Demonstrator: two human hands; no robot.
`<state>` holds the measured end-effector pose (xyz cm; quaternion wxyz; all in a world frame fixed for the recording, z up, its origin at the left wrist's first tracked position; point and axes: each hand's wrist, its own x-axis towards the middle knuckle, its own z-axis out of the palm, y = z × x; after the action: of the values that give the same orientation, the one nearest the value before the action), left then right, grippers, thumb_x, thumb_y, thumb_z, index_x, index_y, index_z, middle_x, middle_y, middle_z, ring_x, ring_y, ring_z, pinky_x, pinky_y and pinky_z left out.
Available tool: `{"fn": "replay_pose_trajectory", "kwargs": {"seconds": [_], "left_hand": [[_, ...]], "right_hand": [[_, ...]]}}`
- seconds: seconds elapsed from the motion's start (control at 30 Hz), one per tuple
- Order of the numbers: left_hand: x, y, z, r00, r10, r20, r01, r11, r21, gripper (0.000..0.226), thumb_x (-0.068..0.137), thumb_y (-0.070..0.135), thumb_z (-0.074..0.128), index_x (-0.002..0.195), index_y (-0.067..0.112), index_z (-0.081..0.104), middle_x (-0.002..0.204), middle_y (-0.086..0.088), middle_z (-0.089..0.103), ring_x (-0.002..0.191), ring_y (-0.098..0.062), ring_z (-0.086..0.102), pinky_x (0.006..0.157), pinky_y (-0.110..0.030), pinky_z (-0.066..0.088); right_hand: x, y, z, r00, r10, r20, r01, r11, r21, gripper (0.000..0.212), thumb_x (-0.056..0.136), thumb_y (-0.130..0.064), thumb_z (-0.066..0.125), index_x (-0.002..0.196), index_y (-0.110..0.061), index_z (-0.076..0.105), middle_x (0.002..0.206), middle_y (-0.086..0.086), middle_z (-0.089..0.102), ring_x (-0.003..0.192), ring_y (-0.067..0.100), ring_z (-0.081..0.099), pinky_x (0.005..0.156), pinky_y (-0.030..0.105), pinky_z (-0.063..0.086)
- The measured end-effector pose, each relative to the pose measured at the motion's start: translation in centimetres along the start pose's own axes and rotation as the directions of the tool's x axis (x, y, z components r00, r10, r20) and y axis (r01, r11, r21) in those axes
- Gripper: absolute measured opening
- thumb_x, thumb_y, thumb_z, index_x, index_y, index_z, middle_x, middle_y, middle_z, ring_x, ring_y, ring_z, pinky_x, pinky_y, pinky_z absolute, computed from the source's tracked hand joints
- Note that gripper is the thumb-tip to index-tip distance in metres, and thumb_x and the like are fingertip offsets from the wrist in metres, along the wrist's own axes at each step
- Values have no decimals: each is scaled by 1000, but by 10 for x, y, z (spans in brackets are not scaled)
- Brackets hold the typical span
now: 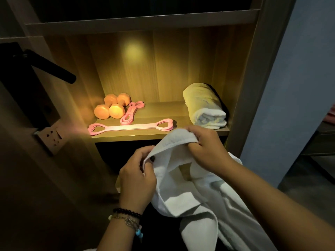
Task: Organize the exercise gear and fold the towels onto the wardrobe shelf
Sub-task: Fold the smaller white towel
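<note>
Head view | two hands (138,175) (204,147) – fingers clamped on one white towel (190,194) | two dumbbells (112,107) – one rolled towel (206,107)

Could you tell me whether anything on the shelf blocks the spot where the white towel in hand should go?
Nothing visible does. Both hands grip the white towel below the shelf; the bare middle stretch lies between the pink bands and the rolled towel.

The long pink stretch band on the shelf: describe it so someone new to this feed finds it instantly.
Look at the lit wooden wardrobe shelf. Along its front edge, left of centre, lies a flat pink stretch band running left to right. Unlike the coiled pink loop band behind it and the orange dumbbells, it lies straight with a heart-shaped handle at each end.
</note>
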<state>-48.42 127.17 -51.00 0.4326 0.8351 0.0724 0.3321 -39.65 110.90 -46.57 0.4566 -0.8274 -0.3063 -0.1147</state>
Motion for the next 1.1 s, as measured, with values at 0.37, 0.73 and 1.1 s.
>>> {"fn": "replay_pose_trajectory", "kwargs": {"seconds": [0.37,0.73,1.1], "left_hand": [[-24,-4,34,956,-291,-35,274,928,-251,19,90,8,61,90,26,55,96,6,63,84,0,61,63,-13,49],[-39,-11,63,867,-436,242,436,898,59,39,81,13,72,113,21,52,118,1,54,85,-5,54,66,-5,44],[37,39,21,993,-112,41,118,964,-237,21,90,15,59,83,30,72,71,8,67,69,-12,62,56,-30,50]], "right_hand": [[5,10,-45,721,399,-567,-254,913,319,26,89,-3,48,94,-22,65,82,-5,63,71,3,56,57,11,42],[-3,21,-69,700,352,-622,-306,934,185,20,90,-7,50,94,-20,65,80,-7,60,69,3,53,57,17,41],[-29,42,-59,913,53,-404,-114,985,-128,54,69,-12,55,123,-18,56,113,-2,56,96,2,51,82,7,41]]}}
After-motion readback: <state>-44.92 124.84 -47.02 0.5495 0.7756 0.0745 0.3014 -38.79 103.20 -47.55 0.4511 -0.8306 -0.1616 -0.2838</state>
